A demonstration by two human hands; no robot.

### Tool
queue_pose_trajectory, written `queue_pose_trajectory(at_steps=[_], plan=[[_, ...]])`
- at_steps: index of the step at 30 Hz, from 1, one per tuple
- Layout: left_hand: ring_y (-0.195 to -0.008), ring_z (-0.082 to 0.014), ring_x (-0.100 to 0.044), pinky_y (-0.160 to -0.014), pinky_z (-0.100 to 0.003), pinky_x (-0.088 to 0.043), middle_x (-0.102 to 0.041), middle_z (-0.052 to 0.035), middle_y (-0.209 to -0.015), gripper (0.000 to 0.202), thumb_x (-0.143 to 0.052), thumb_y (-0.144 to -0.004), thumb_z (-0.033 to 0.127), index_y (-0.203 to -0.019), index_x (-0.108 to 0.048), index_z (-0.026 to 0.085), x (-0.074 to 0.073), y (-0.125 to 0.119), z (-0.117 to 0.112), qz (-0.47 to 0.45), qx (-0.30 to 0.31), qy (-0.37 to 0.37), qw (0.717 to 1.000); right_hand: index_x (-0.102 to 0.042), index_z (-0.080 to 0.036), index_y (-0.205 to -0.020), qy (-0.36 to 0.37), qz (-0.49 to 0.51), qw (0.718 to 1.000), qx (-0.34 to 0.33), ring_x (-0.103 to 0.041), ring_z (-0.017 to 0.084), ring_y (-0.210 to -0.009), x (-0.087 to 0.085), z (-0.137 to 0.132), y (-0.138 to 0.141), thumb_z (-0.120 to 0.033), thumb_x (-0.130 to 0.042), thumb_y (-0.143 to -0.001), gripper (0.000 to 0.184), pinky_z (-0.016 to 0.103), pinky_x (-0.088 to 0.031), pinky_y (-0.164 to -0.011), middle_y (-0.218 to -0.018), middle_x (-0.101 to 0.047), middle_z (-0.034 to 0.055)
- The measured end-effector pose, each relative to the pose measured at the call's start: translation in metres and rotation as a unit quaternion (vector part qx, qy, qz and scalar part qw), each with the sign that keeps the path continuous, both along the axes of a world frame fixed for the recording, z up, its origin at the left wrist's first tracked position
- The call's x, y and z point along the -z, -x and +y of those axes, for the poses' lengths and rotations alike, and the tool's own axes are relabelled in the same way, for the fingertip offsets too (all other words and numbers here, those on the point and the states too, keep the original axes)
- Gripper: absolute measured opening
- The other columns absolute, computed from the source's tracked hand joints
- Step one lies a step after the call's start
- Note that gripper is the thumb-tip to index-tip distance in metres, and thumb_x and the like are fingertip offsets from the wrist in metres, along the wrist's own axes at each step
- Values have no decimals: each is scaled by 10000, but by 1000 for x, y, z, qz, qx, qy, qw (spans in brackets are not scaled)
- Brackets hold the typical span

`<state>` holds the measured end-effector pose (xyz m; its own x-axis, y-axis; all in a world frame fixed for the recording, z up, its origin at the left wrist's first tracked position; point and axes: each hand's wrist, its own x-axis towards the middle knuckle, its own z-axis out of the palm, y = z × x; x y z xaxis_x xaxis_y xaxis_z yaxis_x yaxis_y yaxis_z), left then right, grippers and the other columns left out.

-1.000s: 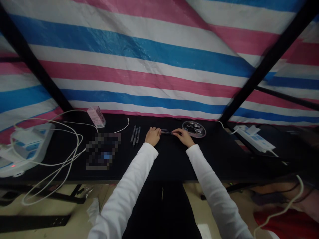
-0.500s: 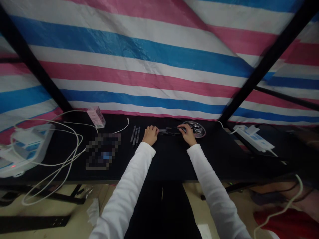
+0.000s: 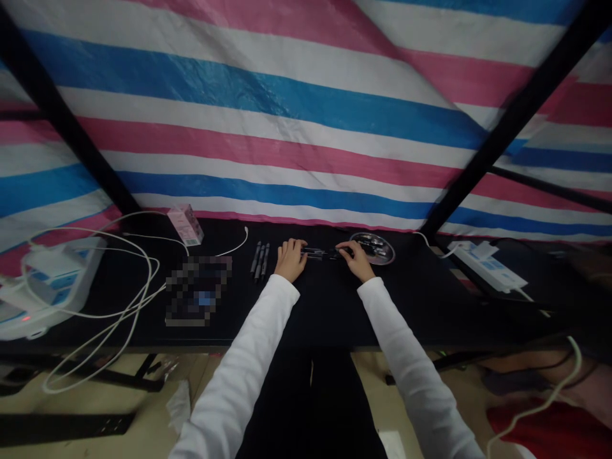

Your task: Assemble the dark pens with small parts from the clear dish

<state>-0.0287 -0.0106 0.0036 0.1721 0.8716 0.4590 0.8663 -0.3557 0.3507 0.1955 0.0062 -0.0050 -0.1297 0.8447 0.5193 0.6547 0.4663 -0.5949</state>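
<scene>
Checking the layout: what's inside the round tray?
The tray holds several small dark pieces, too small to identify; the right hand hides its left edge, so anything there cannot be seen.

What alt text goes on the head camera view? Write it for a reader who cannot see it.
The left hand and right hand hold a dark pen between them over a black table. A round metal dish of dark pieces sits just beyond the right hand, more dark pens lie left of the left hand, and a pink, white and blue striped tarp hangs behind.
</scene>
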Motion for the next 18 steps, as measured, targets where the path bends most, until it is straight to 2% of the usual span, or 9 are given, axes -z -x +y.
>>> queue_pose_trajectory(at_steps=[3,6,8,10,13,15,18], plan=[[-984,-252,-448,-836,-394,-336,-512,-86,-1084,267,-382,-847,215,-1088,-498,215,-14,13,-16,-37,-124,-27,991,-631,-214,-920,-5,-3,1000,-19,-524,208,-883,3,1,3,-294,-504,-834,172,365,-370,-836,-905,-606,55],[-1020,-282,-455,-845,-419,-339,-529,-128,-1092,368,-382,-826,210,-1186,-439,154,-27,38,-38,-73,-269,-20,960,-627,-219,-919,-10,-6,1000,-25,-524,206,-885,3,1,6,-302,-498,-842,172,359,-375,-829,-907,-607,53],[-1040,-316,-454,-863,-450,-322,-540,-167,-1072,416,-397,-813,230,-1209,-413,107,-31,57,-50,-65,-348,-2,935,-626,-221,-922,-12,-9,1000,-24,-524,206,-887,2,0,7,-311,-493,-848,177,359,-375,-828,-915,-608,54],[-1060,-348,-446,-865,-471,-310,-542,-208,-1065,412,-386,-809,225,-1188,-422,68,-29,73,-57,-38,-395,26,917,-625,-222,-923,-16,-11,999,-27,-527,204,-878,0,-1,8,-311,-490,-851,177,360,-374,-831,-906,-611,53],[-1077,-387,-434,-870,-505,-287,-543,-272,-1048,391,-376,-797,199,-1126,-441,-2,-22,87,-59,-16,-430,79,899,-622,-222,-915,-23,-13,999,-31,-529,202,-862,-1,-2,8,-299,-487,-853,167,359,-374,-828,-887,-613,49],[-1102,-395,-420,-884,-517,-273,-548,-283,-1053,390,-375,-795,189,-1121,-437,-15,-20,91,-57,-22,-436,94,895,-622,-219,-910,-26,-11,999,-31,-527,200,-854,0,-2,7,-294,-490,-852,163,356,-374,-823,-878,-610,48],[-1185,-376,-365,-923,-519,-257,-566,-244,-1077,391,-355,-813,181,-1163,-418,17,-25,87,-54,-53,-398,94,911,-625,-214,-910,-24,-4,999,-32,-520,196,-836,0,-1,8,-300,-496,-848,167,345,-381,-792,-872,-602,50]])
